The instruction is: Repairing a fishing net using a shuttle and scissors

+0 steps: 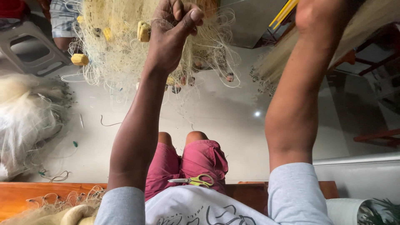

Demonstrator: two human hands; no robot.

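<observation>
The left hand (173, 31) is raised and clenched on a bunch of pale fishing net (121, 46) strung with yellow floats (143, 31). The right hand (318, 14) is lifted past the top edge; its grip cannot be told. Yellow-handled scissors (196, 180) lie on the lap, on the pink shorts (200, 160).

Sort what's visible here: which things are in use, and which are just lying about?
In use: left hand gripping the fishing net with its yellow floats; right arm raised.

Lying about: scissors on the lap, net pile, grey stool.
</observation>
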